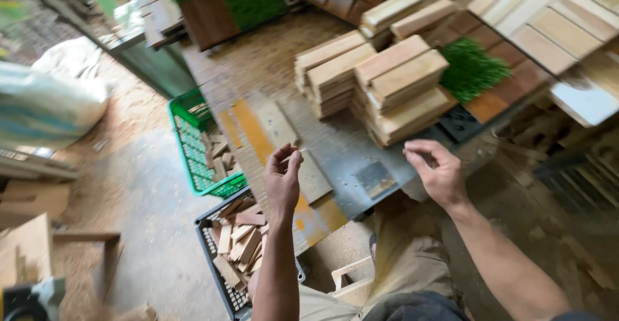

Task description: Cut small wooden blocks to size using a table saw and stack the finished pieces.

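Hands: both are raised above the surface (361,160) and nothing is held in either.
Left hand (282,178): the fingers are loosely pinched together, empty, over a thin flat wooden piece (312,178) lying on the grey surface.
Right hand (438,169): the fingers are curled, partly open, empty, just in front of the nearest stack of wooden slats (401,95).
Slats: several stacks are piled on the far part of the surface, some boards lying askew on top.
Risk, stacks: the nearest stack looks uneven; if it is knocked by the right hand or a board is pulled from low in the pile, the upper slats could be tipped off the edge.
Risk, flat piece: the thin piece is lying flat, so little edge is offered to the fingertips; it could be slid away rather than lifted, or a splinter could be taken from its rough edge.
Risk, below: a dark crate of wood offcuts (240,237) and a green crate (196,150) are set on the floor beside the surface; anything dropped off the near edge could be lost among the offcuts.
Risk, footing: sawdust is spread over the floor (138,192), so a slip is judged possible.
Elsewhere: green turf tiles (474,69) are seen beyond the stacks.
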